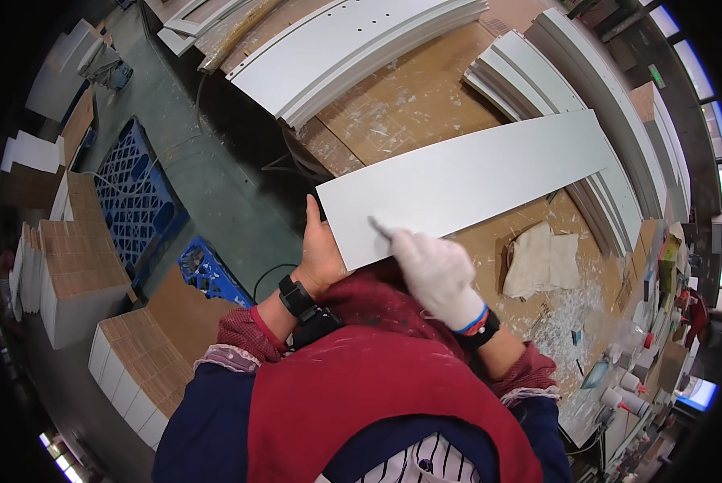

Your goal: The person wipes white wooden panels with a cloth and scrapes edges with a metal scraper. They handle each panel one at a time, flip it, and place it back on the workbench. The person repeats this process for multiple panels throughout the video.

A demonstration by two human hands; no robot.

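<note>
A long white panel (465,179) lies slantwise in front of me, its near left end beyond the table's edge. My left hand (320,251), bare, grips that end; the thumb points up beside it and the other fingers are hidden under the panel. In a white knitted glove, my right hand (435,270) is closed around a slim dark tool (379,229), whose tip is over the panel's face near the left end. The tool's exact kind is hard to make out. At its far right end the panel rests on stacked white boards (606,211).
A brown worktable (413,113) with white smears bears more white boards (353,40) at the back. A pale cloth (542,262) lies right of my glove, with bottles (625,400) farther right. Blue plastic pallets (135,197) and stacked panels (83,282) stand on the left floor.
</note>
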